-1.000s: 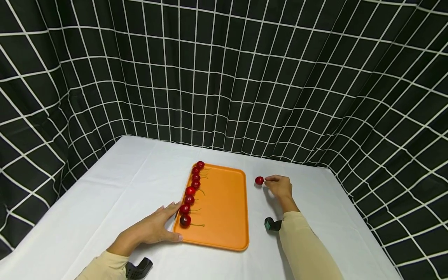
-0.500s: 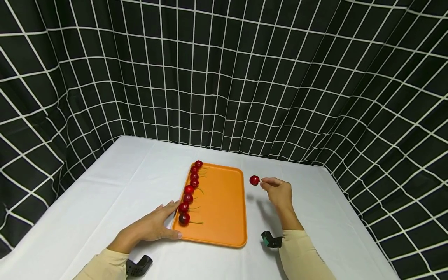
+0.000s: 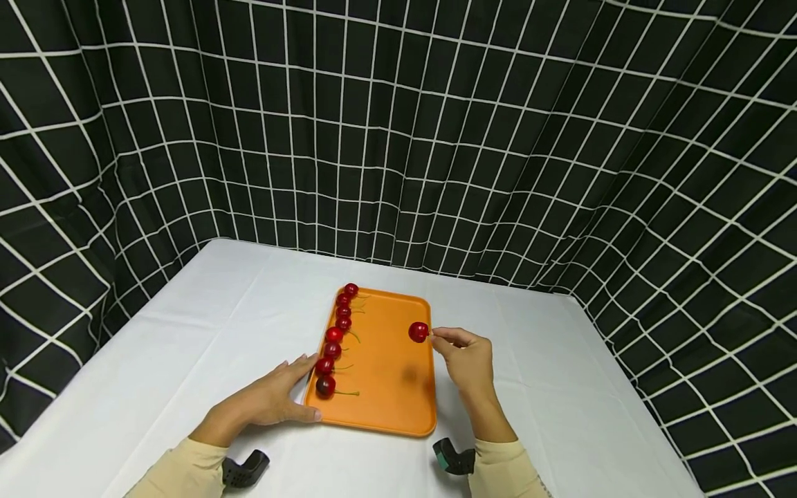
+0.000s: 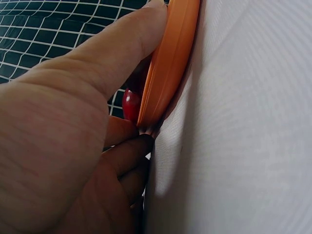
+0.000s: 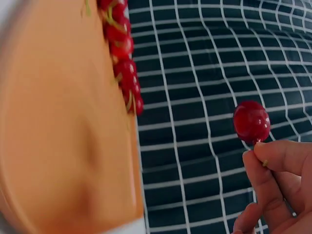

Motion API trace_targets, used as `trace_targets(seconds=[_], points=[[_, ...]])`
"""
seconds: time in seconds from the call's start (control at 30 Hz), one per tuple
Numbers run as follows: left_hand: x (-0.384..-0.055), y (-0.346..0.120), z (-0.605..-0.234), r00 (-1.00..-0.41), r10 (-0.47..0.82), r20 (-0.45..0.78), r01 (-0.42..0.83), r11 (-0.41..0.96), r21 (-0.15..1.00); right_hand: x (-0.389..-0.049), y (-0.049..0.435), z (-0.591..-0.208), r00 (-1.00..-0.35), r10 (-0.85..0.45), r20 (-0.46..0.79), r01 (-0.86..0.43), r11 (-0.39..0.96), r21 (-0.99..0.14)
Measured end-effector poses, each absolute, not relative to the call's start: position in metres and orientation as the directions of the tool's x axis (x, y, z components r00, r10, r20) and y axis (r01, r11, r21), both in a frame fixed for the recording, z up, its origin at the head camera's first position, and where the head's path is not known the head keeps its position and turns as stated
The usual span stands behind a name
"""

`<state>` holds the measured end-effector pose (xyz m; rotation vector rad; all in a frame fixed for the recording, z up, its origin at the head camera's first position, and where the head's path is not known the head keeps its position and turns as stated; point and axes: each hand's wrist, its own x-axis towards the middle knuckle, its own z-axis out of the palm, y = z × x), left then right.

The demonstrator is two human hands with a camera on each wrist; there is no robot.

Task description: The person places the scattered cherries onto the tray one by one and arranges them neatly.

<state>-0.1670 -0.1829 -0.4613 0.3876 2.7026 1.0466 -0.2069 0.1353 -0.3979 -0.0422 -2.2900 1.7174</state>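
Note:
In the head view, my right hand [image 3: 470, 360] pinches a red cherry [image 3: 418, 332] by its stem between thumb and forefinger. The cherry hangs above the right part of an orange tray [image 3: 386, 373], with its shadow falling on the tray below. The right wrist view shows the cherry [image 5: 251, 122] beyond my fingertips. My left hand [image 3: 268, 398] rests at the tray's near left corner, fingers along the left side and thumb at the front rim. Up close in the left wrist view, the thumb lies against the orange rim [image 4: 168, 63]. Several cherries [image 3: 334, 335] line the tray's left side, stems pointing right.
A white cloth [image 3: 218, 332] covers the table under the tray. Black curtains with a white grid [image 3: 373, 138] surround its back and sides. A dark wrist device is worn at each wrist, the left one [image 3: 245, 470] close to the cloth.
My right hand has lifted the cherry from the cloth right of the tray and moved it left over the tray. My left hand has stayed at the tray's corner.

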Motion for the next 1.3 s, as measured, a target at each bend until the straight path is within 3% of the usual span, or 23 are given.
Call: trace_targets(seconds=[0.33,0.57,0.83,1.3], points=[[-0.166,-0.185,-0.462,-0.935,0.347,-0.075,0.202,0.693,0.692,-0.18,0.078,-0.409,-0.988,0.058,0.142,-0.125,0.233,-0.964],[-0.167,-0.185,-0.461,-0.935,0.348,-0.072,0.203,0.691,0.693,-0.162,0.049,-0.423,-0.99,-0.063,0.123,-0.137,0.316,-0.939],[-0.165,-0.187,-0.459,-0.933,0.349,-0.086,0.198,0.701,0.685,-0.154,0.033,-0.434,-0.975,-0.176,0.133,-0.193,0.386,-0.902],[-0.165,-0.186,-0.459,-0.933,0.347,-0.092,0.193,0.701,0.687,-0.148,0.028,-0.449,-0.964,-0.235,0.122,-0.22,0.457,-0.862]])
